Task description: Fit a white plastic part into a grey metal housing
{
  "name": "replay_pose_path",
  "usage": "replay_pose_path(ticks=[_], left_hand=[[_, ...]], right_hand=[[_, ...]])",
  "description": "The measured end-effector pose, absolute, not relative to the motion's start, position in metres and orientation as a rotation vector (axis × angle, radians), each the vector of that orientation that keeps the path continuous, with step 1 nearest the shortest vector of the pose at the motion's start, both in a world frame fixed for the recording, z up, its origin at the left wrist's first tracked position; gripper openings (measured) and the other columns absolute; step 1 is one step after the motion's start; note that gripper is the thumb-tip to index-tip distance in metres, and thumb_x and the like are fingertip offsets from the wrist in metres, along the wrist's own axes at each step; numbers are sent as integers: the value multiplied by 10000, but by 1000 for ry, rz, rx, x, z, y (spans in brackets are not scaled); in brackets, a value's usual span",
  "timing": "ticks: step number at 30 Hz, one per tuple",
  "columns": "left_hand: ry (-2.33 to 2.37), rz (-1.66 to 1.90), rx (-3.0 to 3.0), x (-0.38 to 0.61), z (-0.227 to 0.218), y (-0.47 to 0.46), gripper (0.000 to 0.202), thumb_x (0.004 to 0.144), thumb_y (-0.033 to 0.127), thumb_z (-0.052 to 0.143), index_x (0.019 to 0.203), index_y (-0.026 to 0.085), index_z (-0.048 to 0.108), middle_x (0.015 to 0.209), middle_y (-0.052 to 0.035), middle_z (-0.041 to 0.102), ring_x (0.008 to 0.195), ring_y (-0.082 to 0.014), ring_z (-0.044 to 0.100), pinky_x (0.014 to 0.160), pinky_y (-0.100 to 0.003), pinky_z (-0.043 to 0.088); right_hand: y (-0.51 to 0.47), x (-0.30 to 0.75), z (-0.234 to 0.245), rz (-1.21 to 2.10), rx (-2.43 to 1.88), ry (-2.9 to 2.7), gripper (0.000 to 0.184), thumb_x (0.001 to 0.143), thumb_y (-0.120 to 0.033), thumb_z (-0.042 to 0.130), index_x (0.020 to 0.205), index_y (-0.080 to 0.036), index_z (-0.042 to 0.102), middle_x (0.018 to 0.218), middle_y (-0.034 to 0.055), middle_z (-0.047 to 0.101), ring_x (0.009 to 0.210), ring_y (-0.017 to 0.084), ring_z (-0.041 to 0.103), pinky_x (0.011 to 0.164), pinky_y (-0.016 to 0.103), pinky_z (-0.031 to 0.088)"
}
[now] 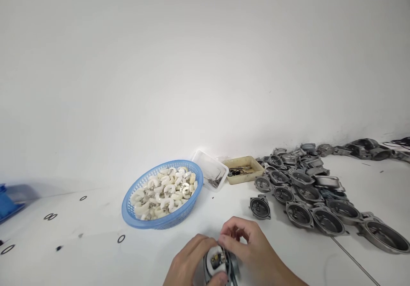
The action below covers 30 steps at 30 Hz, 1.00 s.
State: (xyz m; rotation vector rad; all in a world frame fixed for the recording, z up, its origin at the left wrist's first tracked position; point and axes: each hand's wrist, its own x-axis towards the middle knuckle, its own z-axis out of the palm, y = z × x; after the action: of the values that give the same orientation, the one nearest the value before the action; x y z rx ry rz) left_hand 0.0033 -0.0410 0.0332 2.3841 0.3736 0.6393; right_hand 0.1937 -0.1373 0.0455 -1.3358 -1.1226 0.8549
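Observation:
My left hand (187,262) is wrapped round a round grey metal housing (228,269), low in the middle of the head view. Inside the housing sits a white curved plastic piece (211,258), with small brass-coloured and dark parts near its centre. Over the housing's upper right edge, my right hand (251,245) has thumb and forefinger pinched together. Whatever lies between those fingertips is too small to tell. The bottom of the housing is cut off by the frame.
A blue plastic basket (128,215) holds many white C-shaped pieces. Behind it are a clear white tray (205,164) and a yellowish tray (250,178) with small metal parts. Grey housings (299,214) crowd the right. Black rings (121,238) lie leftward; a thin rod (354,260) lies right.

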Motion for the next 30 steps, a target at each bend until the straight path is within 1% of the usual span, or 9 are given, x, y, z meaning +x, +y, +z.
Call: replay_pose_path(ticks=[3,6,8,9,11,14,17,23,30], left_hand=[[379,637,2394,2,34,-41,335,949,446,709,1245,308,637,1116,-16,705,994,-192,708,871,-234,552],[383,638,2391,2,33,-41,320,952,451,705,1223,292,643,1118,-28,705,985,-196,709,864,-237,554],[383,626,2394,2,33,-40,322,956,444,710,1235,300,636,1141,-25,699,1004,-191,705,882,-233,550],[380,622,2398,2,32,-40,324,956,442,714,1237,302,635,1143,-24,697,1005,-188,705,883,-230,550],[376,630,2408,2,31,-38,318,953,439,721,1226,300,636,1125,-21,700,984,-186,708,872,-226,553],[381,640,2421,2,31,-38,309,945,444,726,1206,302,641,1091,-14,707,937,-183,714,838,-222,559],[397,662,2411,3,33,-40,291,946,454,714,1186,304,649,1067,-9,710,897,-175,719,802,-216,561],[374,744,2421,4,33,-43,278,953,449,696,1169,278,662,1047,-33,714,897,-189,724,784,-232,569],[343,779,2453,5,36,-43,279,960,471,699,1158,277,667,1030,-31,712,880,-179,727,766,-222,580]], right_hand=[[-136,199,47,877,-1378,-1184,240,891,-426,673,833,-205,747,862,12,647,821,196,562,759,325,388],[-135,209,50,962,-1366,-1248,271,902,-443,660,849,-199,766,905,26,657,849,206,574,769,333,391],[-137,217,54,1032,-1331,-1301,215,834,-399,732,914,-206,779,970,32,662,911,220,586,805,335,409],[-138,220,55,1068,-1313,-1333,240,782,-375,782,963,-217,780,1017,33,659,955,230,588,829,337,418],[-140,226,57,1103,-1296,-1393,376,687,-346,867,1035,-241,769,1083,29,645,1018,244,577,873,344,422],[-141,229,56,1074,-1298,-1431,450,643,-376,920,1046,-248,767,1092,28,639,1013,246,569,893,359,415],[-141,227,54,1033,-1301,-1433,441,645,-380,926,1040,-246,783,1087,33,644,1002,245,569,896,363,409],[-143,223,59,994,-1347,-1471,247,694,-298,883,928,-260,814,1114,28,662,1010,239,586,915,358,396],[-144,225,59,1005,-1352,-1483,276,682,-313,894,942,-259,818,1097,32,671,993,236,586,894,345,412]])
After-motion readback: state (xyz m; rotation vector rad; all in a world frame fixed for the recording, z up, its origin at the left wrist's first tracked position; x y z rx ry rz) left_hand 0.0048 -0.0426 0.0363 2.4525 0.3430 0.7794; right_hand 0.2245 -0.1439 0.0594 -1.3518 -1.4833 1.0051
